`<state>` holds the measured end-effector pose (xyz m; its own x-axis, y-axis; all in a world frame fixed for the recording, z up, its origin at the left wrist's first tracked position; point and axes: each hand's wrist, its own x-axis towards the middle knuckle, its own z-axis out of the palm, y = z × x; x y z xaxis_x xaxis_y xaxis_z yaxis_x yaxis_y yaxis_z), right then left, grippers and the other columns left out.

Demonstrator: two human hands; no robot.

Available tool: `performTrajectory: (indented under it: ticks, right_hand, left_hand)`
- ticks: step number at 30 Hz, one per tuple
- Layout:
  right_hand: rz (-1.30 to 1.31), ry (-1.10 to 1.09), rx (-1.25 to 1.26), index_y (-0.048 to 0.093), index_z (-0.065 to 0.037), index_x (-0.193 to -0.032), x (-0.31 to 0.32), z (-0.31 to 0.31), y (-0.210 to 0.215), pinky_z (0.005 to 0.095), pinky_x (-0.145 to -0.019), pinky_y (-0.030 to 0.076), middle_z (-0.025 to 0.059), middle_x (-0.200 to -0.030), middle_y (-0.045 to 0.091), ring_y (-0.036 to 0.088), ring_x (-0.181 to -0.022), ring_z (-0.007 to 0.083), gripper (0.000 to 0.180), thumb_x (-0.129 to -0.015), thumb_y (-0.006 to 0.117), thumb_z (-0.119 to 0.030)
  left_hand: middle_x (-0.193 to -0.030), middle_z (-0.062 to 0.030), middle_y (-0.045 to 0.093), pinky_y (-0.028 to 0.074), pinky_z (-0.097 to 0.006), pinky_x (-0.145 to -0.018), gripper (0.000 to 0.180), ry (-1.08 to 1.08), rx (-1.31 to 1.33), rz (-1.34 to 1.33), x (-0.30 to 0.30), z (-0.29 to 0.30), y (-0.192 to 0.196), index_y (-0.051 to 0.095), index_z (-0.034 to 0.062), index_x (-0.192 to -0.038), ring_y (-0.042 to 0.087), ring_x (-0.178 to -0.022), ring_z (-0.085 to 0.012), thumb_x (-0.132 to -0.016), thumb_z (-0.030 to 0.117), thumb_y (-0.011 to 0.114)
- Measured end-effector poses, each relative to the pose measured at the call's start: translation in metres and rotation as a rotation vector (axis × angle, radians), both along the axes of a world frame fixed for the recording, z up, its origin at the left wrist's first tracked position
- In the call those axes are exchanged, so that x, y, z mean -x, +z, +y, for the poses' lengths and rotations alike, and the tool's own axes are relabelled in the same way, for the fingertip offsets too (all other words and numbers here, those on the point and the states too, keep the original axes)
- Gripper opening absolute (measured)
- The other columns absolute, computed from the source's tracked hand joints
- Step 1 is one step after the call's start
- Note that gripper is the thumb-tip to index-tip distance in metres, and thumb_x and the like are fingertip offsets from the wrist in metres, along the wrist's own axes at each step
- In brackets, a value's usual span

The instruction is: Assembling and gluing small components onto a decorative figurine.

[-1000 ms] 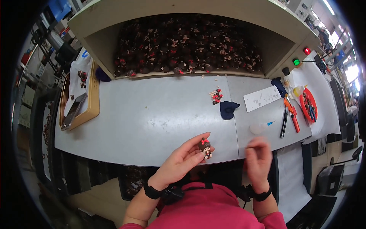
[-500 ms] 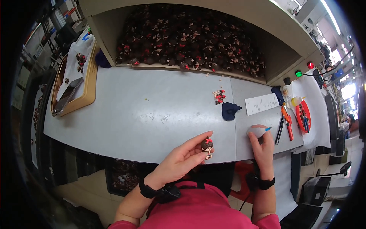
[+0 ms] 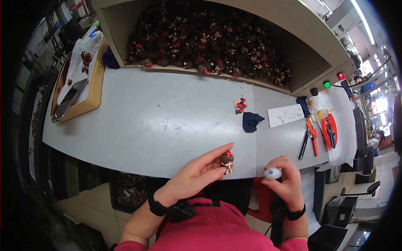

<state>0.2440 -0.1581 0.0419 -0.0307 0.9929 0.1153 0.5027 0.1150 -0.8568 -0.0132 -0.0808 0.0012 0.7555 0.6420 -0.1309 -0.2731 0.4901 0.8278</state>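
Note:
My left hand [image 3: 195,173] holds a small doll figurine [image 3: 227,162] upright between thumb and fingers, just above the table's front edge. The figurine has a dark brown head with a red bow and a pale body. To its right, my right hand [image 3: 288,178] grips a small white squeeze bottle [image 3: 272,173], whose blue tip points up toward the camera. The bottle and figurine are apart. Beyond my hands lie a dark blue cloth [image 3: 252,122] and a little pile of red, black and cream parts [image 3: 240,106].
A large bin [image 3: 320,67] full of similar dark pieces stands at the back. On the left sits a tan tray [image 3: 98,90] with white lining. A white card [image 3: 286,116], a black pen [image 3: 304,144], an orange-red tool [image 3: 314,142] and a red dish [image 3: 333,140] lie at the right.
My right hand has drawn back toward me and left, turning the bottle so its blue tip faces upward instead of right. My left hand still holds the figurine in nearly the same place.

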Motion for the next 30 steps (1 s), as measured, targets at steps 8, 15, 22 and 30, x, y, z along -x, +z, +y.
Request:
performTrajectory:
  ticks: [8,15,22,30]
  right_hand:
    - [-0.083,0.122,0.058,0.066,-0.006,-0.088,0.005,0.007,0.004,0.0298,-0.065,0.045,0.0052,-0.079,0.063,0.06,-0.074,0.0218,0.033,-0.066,0.086,-0.021]
    - [-0.188,0.164,0.06,0.066,-0.008,-0.087,0.005,0.01,-0.001,0.0317,-0.066,0.044,0.005,-0.078,0.062,0.058,-0.071,0.0239,0.033,-0.066,0.085,-0.024]
    - [-0.236,0.215,0.049,0.065,-0.008,-0.086,0.008,0.015,0.001,0.0323,-0.067,0.044,0.0051,-0.077,0.062,0.058,-0.071,0.0245,0.033,-0.067,0.085,-0.027]
    - [-0.242,0.208,0.064,0.065,-0.007,-0.085,0.01,0.015,0.003,0.033,-0.067,0.044,0.0054,-0.076,0.061,0.058,-0.071,0.0249,0.033,-0.067,0.085,-0.028]
  left_hand:
    - [-0.117,-0.0027,0.055,0.044,-0.022,-0.083,0.056,-0.005,-0.007,0.011,0.0,0.0,0.002,0.03,0.0077,-0.148,0.053,-0.101,-0.0078,-0.095,0.008,0.049]
    - [-0.122,-0.0016,0.05,0.041,-0.022,-0.088,0.056,-0.046,0.021,-0.007,0.003,0.001,0.002,0.03,0.0069,-0.148,0.048,-0.107,-0.0072,-0.095,0.002,0.047]
    - [-0.118,-0.0019,0.054,0.042,-0.021,-0.082,0.057,0.009,-0.004,-0.007,-0.001,-0.002,0.004,0.033,0.0067,-0.147,0.05,-0.099,-0.007,-0.093,0.003,0.047]
    - [-0.122,-0.0035,0.053,0.041,-0.023,-0.089,0.057,-0.019,-0.009,-0.001,0.001,-0.001,0.0,0.032,0.006,-0.147,0.051,-0.106,-0.0089,-0.093,0.002,0.047]
